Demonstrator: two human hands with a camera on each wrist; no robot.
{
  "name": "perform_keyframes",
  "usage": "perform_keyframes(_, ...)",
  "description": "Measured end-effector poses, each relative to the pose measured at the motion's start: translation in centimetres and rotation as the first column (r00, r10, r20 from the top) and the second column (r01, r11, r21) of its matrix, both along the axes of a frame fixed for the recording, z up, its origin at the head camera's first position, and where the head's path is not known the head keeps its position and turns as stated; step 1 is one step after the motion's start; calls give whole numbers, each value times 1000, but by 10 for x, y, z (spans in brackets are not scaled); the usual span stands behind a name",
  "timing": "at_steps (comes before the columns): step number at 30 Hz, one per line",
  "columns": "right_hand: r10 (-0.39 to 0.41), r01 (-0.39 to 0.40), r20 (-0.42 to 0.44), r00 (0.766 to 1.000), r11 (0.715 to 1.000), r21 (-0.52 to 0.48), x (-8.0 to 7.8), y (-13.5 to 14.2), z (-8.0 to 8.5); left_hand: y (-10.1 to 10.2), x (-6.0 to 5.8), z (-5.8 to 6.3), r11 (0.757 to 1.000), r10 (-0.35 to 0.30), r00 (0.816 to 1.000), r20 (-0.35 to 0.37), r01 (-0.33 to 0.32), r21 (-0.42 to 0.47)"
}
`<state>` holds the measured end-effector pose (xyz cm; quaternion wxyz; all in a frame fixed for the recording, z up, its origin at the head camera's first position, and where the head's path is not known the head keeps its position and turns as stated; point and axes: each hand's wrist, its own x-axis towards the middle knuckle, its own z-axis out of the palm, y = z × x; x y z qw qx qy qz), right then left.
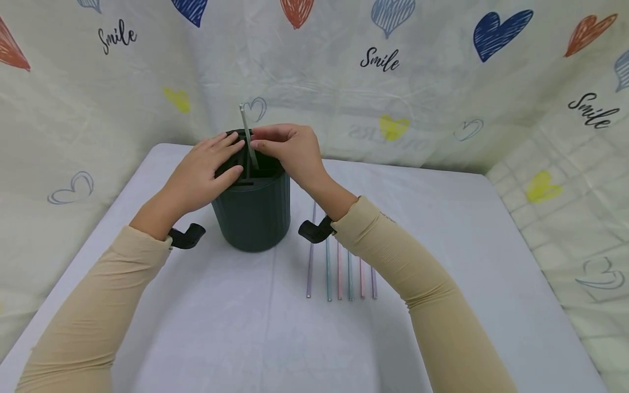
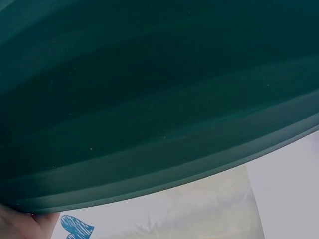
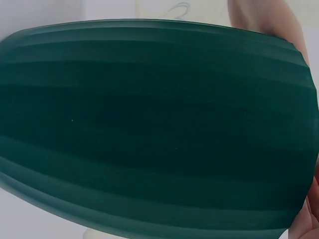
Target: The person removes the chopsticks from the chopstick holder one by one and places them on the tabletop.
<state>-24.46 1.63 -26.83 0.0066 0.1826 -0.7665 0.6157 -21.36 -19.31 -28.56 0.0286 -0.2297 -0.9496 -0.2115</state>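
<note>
A dark green ribbed container (image 1: 253, 218) with dividers inside its top stands upright at the back left of the table. My left hand (image 1: 203, 172) rests over its left rim, fingers spread and fairly straight. With thumb and fingers, my right hand (image 1: 295, 153) pinches a slim pale grey-green stick (image 1: 244, 121) at the container's mouth. The stick leans slightly, its lower end inside the container and its upper end above the rim. The ribbed container wall (image 2: 164, 99) fills most of the left wrist view, and likewise the right wrist view (image 3: 149, 124).
Several slim shiny sticks (image 1: 339, 273) in purple, teal and pink lie side by side on the white table (image 1: 221, 327), partly hidden by my right forearm. A printed sheet (image 1: 319, 71) with hearts hangs behind and beside the table.
</note>
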Motion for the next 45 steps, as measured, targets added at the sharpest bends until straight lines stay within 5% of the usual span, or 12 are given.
perform_keyframes(15, 38, -35, -55, 998, 998, 43, 5, -7, -4, 0, -2, -3, 1000, 1, 1000, -11, -1, 7)
perform_keyframes(20, 33, -34, -36, 999, 998, -44, 10, -4, 3, 0, 0, -2, 1000, -3, 1000, -3, 3, 17)
perform_keyframes(26, 30, -53, -123, 992, 980, -193, 18, 5, 19, -1, 0, -2, 1000, -7, 1000, -3, 7, 24)
perform_keyframes(33, 0, -98, -230, 973, 905, -415, 29, 17, 45, -1, -1, -2, 1000, -5, 1000, -9, 5, 23)
perform_keyframes(39, -87, -102, -356, 930, 871, -480, 39, 33, 66, -1, -1, -2, 1000, -11, 1000, -15, 11, 20)
perform_keyframes(45, -184, -50, -340, 922, 816, -576, 50, 56, 86, -1, -1, -2, 1000, -12, 1000, -11, 13, 15)
